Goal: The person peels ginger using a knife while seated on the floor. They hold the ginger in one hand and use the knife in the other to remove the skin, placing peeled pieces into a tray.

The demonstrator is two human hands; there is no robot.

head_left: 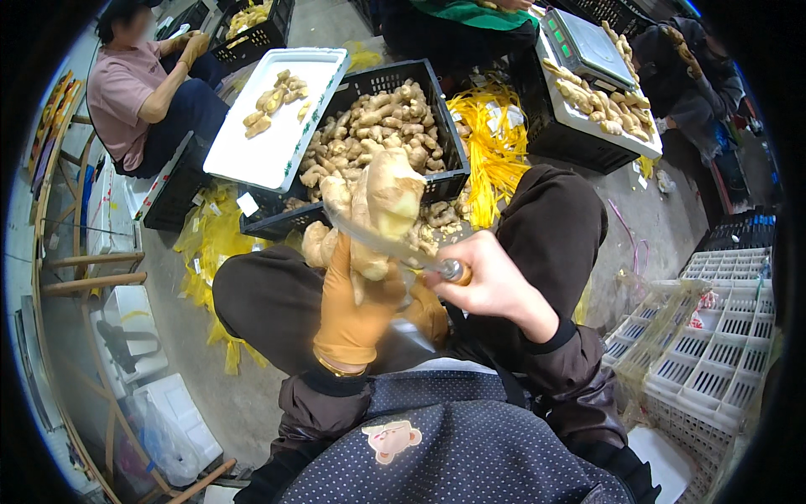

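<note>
My left hand (352, 309), in an orange-tan glove with a gold-coloured band at the wrist, grips a large ginger root (384, 201) from below. My right hand (491, 277) is bare and closed round the wooden handle of a knife (390, 246). The blurred blade crosses in front of the ginger, above the gloved fingers; whether it touches the root I cannot tell. A pale cut face shows on the ginger. Just beyond is a black plastic crate (450, 126) heaped with ginger. Another orange-tan glove (425, 315) lies between the legs.
A white foam lid (233, 151) with some ginger rests on the crate's left edge. Yellow mesh bags (220, 264) and yellow strips (491, 145) lie on either side. A scale (585, 50) stands at back right, white crates (711, 359) at right. Other people sit left, ahead and right.
</note>
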